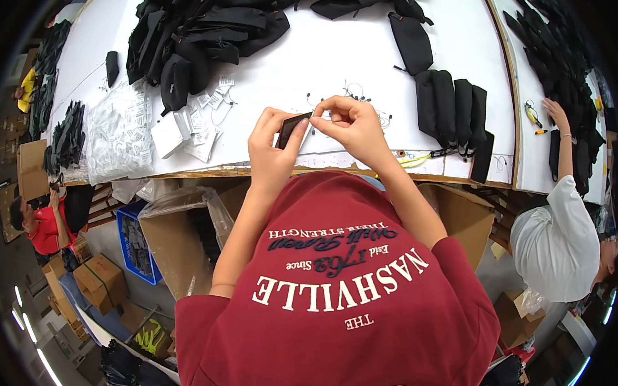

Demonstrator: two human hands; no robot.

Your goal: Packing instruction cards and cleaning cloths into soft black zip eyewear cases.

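Observation:
My left hand (271,141) is closed on a small flat black tag (289,132), held tilted just above the near edge of the white table. Beside its upper corner, my right hand (356,127) has thumb and forefinger pinched together. Whatever sits in that pinch is too small to make out. Behind my right hand lie several thin string loops with small black ends (355,92). To the left are a small stack of white cards (170,134) and a scatter of white labels (207,143).
Black fabric pouches (226,31) are heaped at the far left, with a row of pouches (444,108) on the right. A clear bag of labels (119,136) lies left. Cardboard boxes (180,247) and a blue crate (137,242) stand below. A co-worker's hand (557,116) is at the right table.

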